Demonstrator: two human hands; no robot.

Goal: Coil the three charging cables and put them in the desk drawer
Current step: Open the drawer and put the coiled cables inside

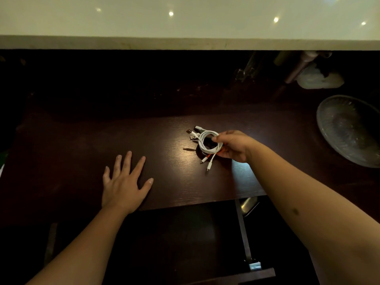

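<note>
A bundle of coiled charging cables (207,144), white loops with an orange strand beneath, hangs just above the dark desk top (174,182). My right hand (233,147) is closed on the bundle's right side; plugs stick out at its upper left and lower end. Fingers spread, my left hand (125,184) lies flat on the desk near its front edge, holding nothing. Below the front edge the desk drawer (185,243) is pulled out; its inside is dark and I cannot make out any contents.
A metal drawer rail (243,233) runs along the drawer's right side. A glass bowl (349,128) stands at the desk's right end. Behind it lie a pale lumpy object (320,79) and some dim items under a white shelf (185,43).
</note>
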